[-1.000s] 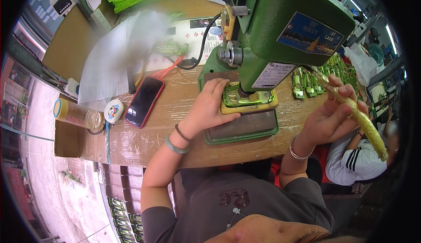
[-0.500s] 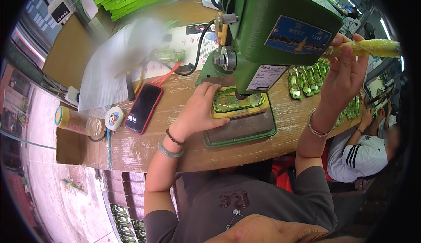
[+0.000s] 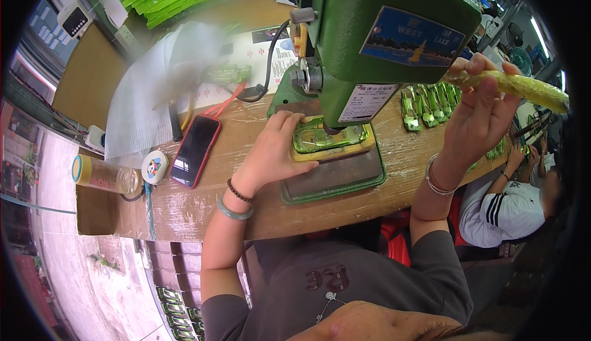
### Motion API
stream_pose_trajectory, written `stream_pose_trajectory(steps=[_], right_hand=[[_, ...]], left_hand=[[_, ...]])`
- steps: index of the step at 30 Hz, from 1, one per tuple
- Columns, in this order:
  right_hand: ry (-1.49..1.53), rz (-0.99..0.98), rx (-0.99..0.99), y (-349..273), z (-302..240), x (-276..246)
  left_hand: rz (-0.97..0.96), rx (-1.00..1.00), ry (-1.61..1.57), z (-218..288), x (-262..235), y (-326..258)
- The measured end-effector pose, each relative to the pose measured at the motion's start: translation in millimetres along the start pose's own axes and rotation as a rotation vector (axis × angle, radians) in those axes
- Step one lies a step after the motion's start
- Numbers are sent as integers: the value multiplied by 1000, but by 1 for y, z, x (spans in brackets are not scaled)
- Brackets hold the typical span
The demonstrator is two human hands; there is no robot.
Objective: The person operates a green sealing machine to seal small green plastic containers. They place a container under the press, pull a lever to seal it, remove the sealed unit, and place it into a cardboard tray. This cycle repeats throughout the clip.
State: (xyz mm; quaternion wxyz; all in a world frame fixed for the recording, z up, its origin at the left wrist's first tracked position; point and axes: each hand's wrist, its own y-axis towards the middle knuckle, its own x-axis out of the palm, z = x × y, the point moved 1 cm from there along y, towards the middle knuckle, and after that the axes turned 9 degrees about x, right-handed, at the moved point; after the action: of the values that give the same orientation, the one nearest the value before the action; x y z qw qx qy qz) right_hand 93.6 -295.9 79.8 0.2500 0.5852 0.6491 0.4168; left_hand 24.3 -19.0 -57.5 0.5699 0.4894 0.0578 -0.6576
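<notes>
A green bench drill press (image 3: pixel 345 52) stands in front of me. Beneath its spindle, a clear green plastic casing (image 3: pixel 320 141) lies in a yellow fixture (image 3: pixel 335 154) on the press's brown-topped base (image 3: pixel 332 184). My left hand (image 3: pixel 271 150) grips the left end of casing and fixture, its thumb along the near side. At the press's right side, my right hand (image 3: pixel 480 116) is closed around a lever handle (image 3: pixel 532 88) wrapped in yellow film. The drill's lower tip is hard to make out against the casing.
Several green casings (image 3: pixel 431 104) lie in rows right of the press. To the left are a phone (image 3: pixel 196 150), a white round case (image 3: pixel 155 167), a jar (image 3: pixel 104 176) and blurred translucent sheeting (image 3: pixel 144 101). A co-worker in a white sleeve (image 3: pixel 508 212) sits at the right.
The lever's outer end has swung downward with my right hand still on it. My left hand keeps its hold on the casing and fixture. The whole view has shifted slightly.
</notes>
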Motion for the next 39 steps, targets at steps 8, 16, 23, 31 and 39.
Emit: stream_pose_trajectory(steps=[8, 16, 23, 31, 39], right_hand=[[8, 4, -6, -5, 2, 1], [-40, 56, -34, -21, -1, 1], [-31, 18, -54, -23, -3, -1], [-29, -55, -16, -15, -2, -10], [-114, 114, -224, -56, 11, 0]], left_hand=[[8, 6, 11, -3, 0, -1], [-13, -13, -3, -2, 0, 0], [-3, 8, -13, -1, 0, 1], [12, 21, -16, -2, 0, 2], [1, 3, -14, -3, 1, 1]])
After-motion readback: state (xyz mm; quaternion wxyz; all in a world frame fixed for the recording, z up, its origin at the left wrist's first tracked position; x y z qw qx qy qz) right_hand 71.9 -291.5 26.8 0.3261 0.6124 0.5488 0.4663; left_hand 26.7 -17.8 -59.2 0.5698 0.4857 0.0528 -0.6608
